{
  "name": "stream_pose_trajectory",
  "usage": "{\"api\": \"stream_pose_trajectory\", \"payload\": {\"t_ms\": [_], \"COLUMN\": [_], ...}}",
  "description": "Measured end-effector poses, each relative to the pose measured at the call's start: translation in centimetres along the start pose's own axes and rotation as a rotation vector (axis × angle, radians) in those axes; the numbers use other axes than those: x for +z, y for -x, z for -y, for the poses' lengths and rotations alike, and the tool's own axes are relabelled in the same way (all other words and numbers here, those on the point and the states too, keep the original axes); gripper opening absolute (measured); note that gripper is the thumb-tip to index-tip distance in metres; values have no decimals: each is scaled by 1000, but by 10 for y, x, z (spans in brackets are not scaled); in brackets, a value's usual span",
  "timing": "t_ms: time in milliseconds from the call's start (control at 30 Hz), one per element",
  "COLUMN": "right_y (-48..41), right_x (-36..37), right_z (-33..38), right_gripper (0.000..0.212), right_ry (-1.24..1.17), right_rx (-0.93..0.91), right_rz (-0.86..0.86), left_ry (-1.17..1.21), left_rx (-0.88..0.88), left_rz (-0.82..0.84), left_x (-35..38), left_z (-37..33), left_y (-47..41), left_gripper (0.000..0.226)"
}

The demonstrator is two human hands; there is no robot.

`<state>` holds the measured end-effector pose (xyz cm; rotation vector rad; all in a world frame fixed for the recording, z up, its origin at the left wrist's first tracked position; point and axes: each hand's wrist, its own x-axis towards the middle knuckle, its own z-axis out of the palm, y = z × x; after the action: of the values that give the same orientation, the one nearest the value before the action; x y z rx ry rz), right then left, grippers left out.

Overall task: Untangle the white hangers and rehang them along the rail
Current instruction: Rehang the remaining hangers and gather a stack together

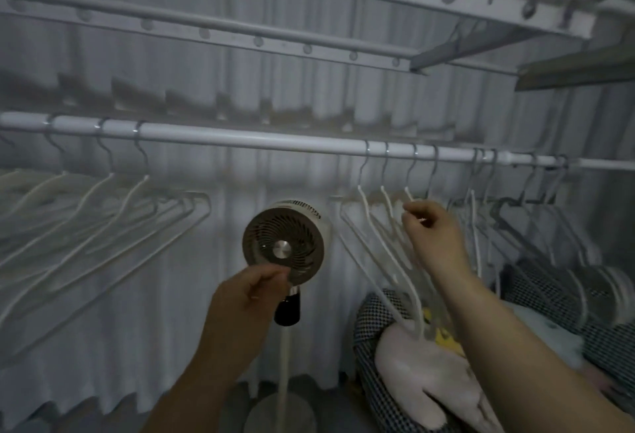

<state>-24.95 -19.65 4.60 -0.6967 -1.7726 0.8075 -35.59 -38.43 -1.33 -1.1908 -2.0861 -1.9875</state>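
right hand (434, 238) is up in the cluster, fingertips curled in and pinching 1 white hanger (408, 193) on its shoulder, just below the neck. that hanger's hook sits 3rd in a bunch of 4 (374, 226) on the rail (240, 139). the 4 hooks are close together up top, and below them the frames cross and overlap, so this looks like the knot being worked.

left hand (249, 298) is lower down, well apart from any hanger. its fingers are curled with the thumb against the forefinger, and nothing shows in its grip. it hangs in front of the lower rim of the standing fan (283, 247).

further out, a left group (103, 206) has 3 hooks showing, spread along the rail. that side reads as already sorted, though the lower bars overlap from this angle. a far right group (515, 212) hangs bunched and is too blurred to count. a checked cushion (374, 336) lies below the cluster.

my read is that this is the untangling step, with 1 hanger singled out and not yet freed. the next move likely calls for lifting its hook clear of the rail and easing the frame out sideways from its neighbours. the left hand could come up to steady the other 3 so they don't ride along. after that it's a rehang in the bare stretch of rail above the fan.
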Motion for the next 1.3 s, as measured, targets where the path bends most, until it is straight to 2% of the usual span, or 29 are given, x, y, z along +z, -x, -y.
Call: {"api": "stream_pose_trajectory", "payload": {"t_ms": [133,267,367,433,467,567,633,800,967,1300], "right_y": [-13,-21,-25,-26,-27,-27,-25,-17,3,40], "right_x": [-19,-19,-19,-19,-17,-8,1,29,62,131], "right_z": [-31,-42,-40,-37,-36,-33,-32,-18,0,37], "right_gripper": [28,27,10,10,10,42,50,30,22,31], "right_ry": [27,-10,-89,-107,-112,-147,-194,-262,-269,-281], "right_rx": [112,194,199,178,171,200,240,274,225,145], "right_rz": [199,471,571,617,628,629,630,630,593,550], "left_ry": [122,223,222,229,224,215,230,240,263,261], "left_rx": [-141,-257,-326,-341,-340,-352,-362,-302,-316,-347], "left_rz": [53,102,64,58,65,71,28,-86,-130,-239], "left_x": [75,125,141,144,144,138,129,96,53,-44], "left_z": [-8,-23,-26,-26,-27,-30,-29,-24,-19,4], "left_y": [0,-2,-7,-9,-9,-8,-8,-8,-9,-8], "left_gripper": [10,29,42,45,44,27,18,25,31,30]}}
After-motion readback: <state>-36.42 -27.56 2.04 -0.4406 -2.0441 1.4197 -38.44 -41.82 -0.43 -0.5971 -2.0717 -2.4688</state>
